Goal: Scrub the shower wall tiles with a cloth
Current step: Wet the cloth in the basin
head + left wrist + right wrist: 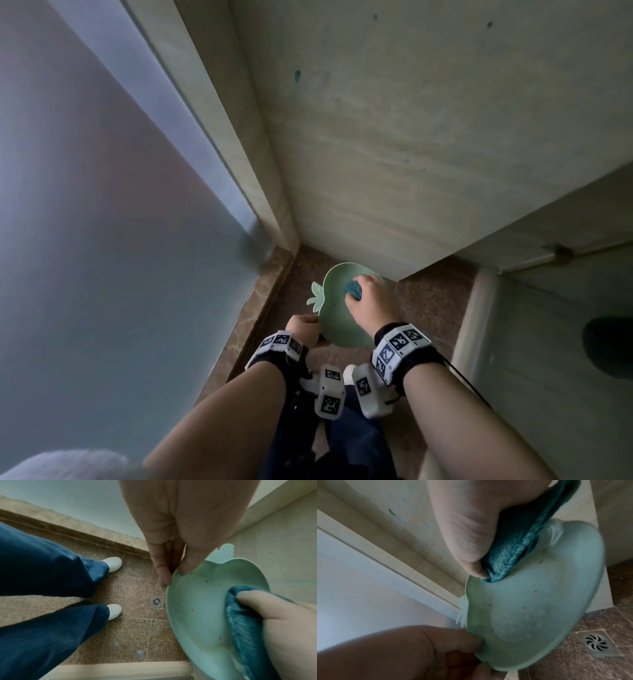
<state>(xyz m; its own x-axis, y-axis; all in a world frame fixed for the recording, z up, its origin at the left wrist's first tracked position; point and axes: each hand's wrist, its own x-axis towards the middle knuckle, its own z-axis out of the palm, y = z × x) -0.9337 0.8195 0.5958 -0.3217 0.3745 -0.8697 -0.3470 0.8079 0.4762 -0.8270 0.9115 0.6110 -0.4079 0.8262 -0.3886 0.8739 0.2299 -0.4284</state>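
Speckled brown floor (137, 628), drain (156, 601), beige smeared wall tiles (411, 137).

No words, numbers or brand names can be read anywhere. The only markings are black-and-white square code patterns on the wrist bands (399, 346) and the white camera blocks (330, 394) — machine codes, not legible text.

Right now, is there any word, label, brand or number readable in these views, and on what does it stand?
No readable text in any view.
Wrist bands: black-and-white square code patterns only, no letters or digits.
Green dish, blue cloth, floor drain, wall tiles: no markings.
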